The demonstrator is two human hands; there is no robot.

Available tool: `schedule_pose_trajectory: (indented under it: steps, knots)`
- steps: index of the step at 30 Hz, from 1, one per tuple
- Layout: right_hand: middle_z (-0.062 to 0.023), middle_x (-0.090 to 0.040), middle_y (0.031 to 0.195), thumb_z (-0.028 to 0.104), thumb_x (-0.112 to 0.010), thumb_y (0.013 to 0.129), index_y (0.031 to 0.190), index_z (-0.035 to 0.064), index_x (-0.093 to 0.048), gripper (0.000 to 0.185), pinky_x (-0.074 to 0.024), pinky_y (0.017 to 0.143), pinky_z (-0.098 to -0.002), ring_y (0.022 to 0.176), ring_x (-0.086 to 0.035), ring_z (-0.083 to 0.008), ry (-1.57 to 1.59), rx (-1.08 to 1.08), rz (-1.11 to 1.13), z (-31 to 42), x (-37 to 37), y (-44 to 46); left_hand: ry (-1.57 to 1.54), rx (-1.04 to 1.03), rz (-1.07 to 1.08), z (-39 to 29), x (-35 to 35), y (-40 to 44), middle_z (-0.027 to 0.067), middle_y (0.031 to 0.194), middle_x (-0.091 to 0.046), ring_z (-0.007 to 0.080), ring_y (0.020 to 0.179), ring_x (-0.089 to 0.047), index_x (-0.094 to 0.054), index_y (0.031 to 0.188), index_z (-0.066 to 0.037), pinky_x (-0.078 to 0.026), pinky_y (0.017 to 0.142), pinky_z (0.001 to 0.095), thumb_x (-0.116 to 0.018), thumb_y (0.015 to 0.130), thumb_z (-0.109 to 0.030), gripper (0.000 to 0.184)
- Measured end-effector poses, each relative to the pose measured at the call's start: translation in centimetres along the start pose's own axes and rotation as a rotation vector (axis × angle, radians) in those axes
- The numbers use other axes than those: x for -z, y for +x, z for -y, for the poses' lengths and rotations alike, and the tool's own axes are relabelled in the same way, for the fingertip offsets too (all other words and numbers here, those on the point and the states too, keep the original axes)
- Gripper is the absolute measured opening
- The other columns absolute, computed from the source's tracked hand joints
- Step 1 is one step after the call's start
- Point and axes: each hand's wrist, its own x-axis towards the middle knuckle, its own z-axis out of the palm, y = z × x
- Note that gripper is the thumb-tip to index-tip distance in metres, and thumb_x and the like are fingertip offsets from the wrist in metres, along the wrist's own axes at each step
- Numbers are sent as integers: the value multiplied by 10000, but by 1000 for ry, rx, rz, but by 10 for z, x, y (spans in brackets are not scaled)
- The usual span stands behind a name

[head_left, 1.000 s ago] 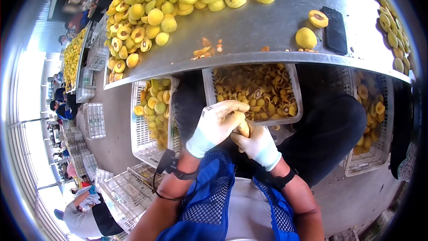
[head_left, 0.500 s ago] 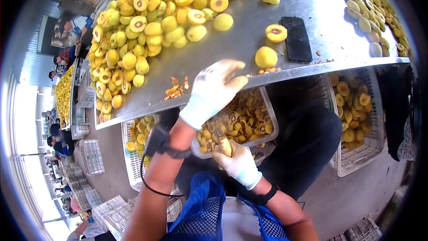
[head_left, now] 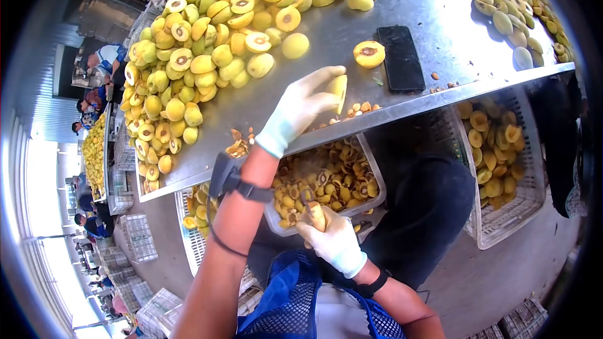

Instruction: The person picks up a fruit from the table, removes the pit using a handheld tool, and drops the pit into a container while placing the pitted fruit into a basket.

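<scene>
My left hand (head_left: pixel 304 107), in a white glove, is closed on a yellow peach half (head_left: pixel 340 93) just above the near edge of the metal table. The half is seen edge-on between thumb and fingers. Lower down, my gloved right hand (head_left: pixel 333 242) is wrapped round the wooden handle of a pitting knife (head_left: pixel 316 216). Its small curved metal end points up over a crate of peach scraps (head_left: pixel 333 182). Another peach half (head_left: pixel 369 54), cut face up with a brown centre, lies on the table beyond my left hand. Pit pieces (head_left: pixel 361 110) lie along the edge.
A black phone (head_left: pixel 401 59) lies on the metal table (head_left: pixel 452 78). Piled peach halves (head_left: pixel 201 63) cover its left side, with more halves (head_left: pixel 502 9) at far right. Crates of peach pieces stand below, one right (head_left: pixel 499 150), one left (head_left: pixel 195 213). Other people work at far left.
My left hand has moved slightly right and closed on the peach half that lay near the table edge, lifting it. My right hand still holds the pitting knife in about the same place.
</scene>
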Motion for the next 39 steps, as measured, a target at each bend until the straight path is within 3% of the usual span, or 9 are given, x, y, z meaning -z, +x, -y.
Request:
schedule_pose_trajectory:
  steps: [2, 5, 10, 16, 21, 24, 30, 33, 39]
  knots:
    - [-104, -685, 670, 290, -729, 928, 992, 19, -674, 283, -538, 612, -357, 611, -697, -208, 42, -28, 7, -2, -2, 1, -809, 66, 17, 6, 2, -38, 222, 1400, -588, 323, 1251, -628, -418, 1536, -23, -588, 985, 460, -643, 968, -186, 633]
    - [-95, -705, 692, 245, -727, 909, 978, 22, -690, 236, -550, 610, -332, 613, -700, -161, 106, -41, 1, -6, -6, 2, -1106, 7, -68, 6, -7, -92, 245, 1397, -574, 406, 1269, -609, -407, 1538, -26, -617, 950, 502, -672, 984, -460, 752]
    - [-121, -698, 678, 276, -720, 905, 993, 2, -687, 290, -549, 614, -362, 599, -697, -210, 55, 27, -23, -23, -17, 5, -1072, 150, -290, 11, -37, -158, 189, 1305, -626, 324, 1153, -664, -479, 1469, -18, -621, 849, 423, -624, 1001, -514, 697]
    - [-106, -685, 697, 213, -753, 887, 934, -11, -665, 245, -525, 615, -340, 620, -658, -165, -122, 138, -108, -12, -23, 1, -875, 61, -386, 9, -57, -193, 178, 1306, -625, 270, 1138, -656, -491, 1450, 42, -546, 990, 372, -615, 1010, -526, 728]
    - [-192, -694, 740, 223, -728, 903, 966, -22, -665, 261, -547, 658, -399, 676, -713, -260, -319, 186, -95, -22, -26, 3, -665, 121, -465, 9, -60, -207, 130, 1234, -669, 203, 1092, -666, -575, 1352, 44, -528, 992, 323, -714, 961, -263, 516]
    - [-196, -660, 670, 189, -660, 909, 891, -10, -628, 203, -538, 600, -454, 632, -689, -383, -363, 474, -86, -38, -29, 7, -476, 189, -530, -1, -64, -209, 97, 1198, -687, 157, 1047, -675, -622, 1287, 27, -543, 943, 288, -724, 885, -61, 425]
    - [-148, -663, 652, 153, -622, 907, 896, -2, -632, 156, -535, 578, -402, 590, -679, -296, -246, 85, 192, -22, -22, 0, -292, 244, -517, 0, -60, -216, 61, 1117, -720, 102, 965, -681, -709, 1127, 12, -548, 868, 247, -748, 825, 12, 304]
    - [-63, -658, 653, 201, -644, 938, 916, -11, -657, 214, -455, 398, -260, 428, -584, -130, -182, 17, 280, -22, -21, 1, -224, 209, -502, 5, -58, -218, 56, 1087, -731, 89, 954, -673, -727, 1074, 12, -548, 850, 243, -755, 826, 4, 249]
    - [-42, -613, 621, 179, -671, 924, 967, 3, -644, 183, -451, 389, -267, 418, -569, -132, -144, -226, 424, -14, -17, -1, -385, 213, -550, 11, -67, -219, 94, 949, -748, 106, 822, -680, -738, 1029, 36, -560, 758, 252, -709, 936, -68, 143]
